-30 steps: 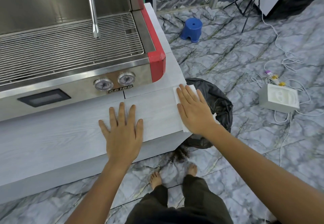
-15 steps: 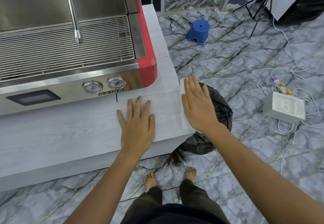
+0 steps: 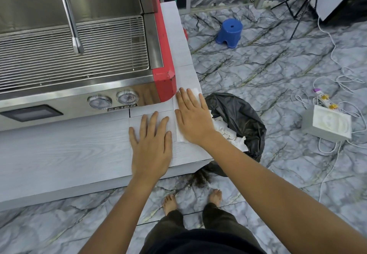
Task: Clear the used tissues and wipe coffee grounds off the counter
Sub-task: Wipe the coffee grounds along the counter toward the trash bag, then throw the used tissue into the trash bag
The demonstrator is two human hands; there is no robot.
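Observation:
My right hand (image 3: pixel 193 116) lies flat, fingers spread, pressing a white tissue (image 3: pixel 179 134) against the pale wood-grain counter (image 3: pixel 79 150) near its right corner, beside the red corner of the espresso machine (image 3: pixel 164 80). My left hand (image 3: pixel 152 144) rests palm down on the counter just left of it, holding nothing. Below the counter's right edge stands a bin lined with a black bag (image 3: pixel 244 118), and crumpled white used tissues (image 3: pixel 228 132) lie inside it. No coffee grounds are visible on the counter.
The steel drip grid (image 3: pixel 75 53) and steam wand (image 3: pixel 69 13) fill the upper left. On the marble floor are a blue stool (image 3: pixel 229 33), a white box (image 3: pixel 327 124), a power strip (image 3: pixel 323 98) with trailing cables, and my bare feet (image 3: pixel 192 200).
My right hand has slid the tissue back from the counter's right edge toward the machine's red corner. My left hand has shifted right along the counter. The view moved closer.

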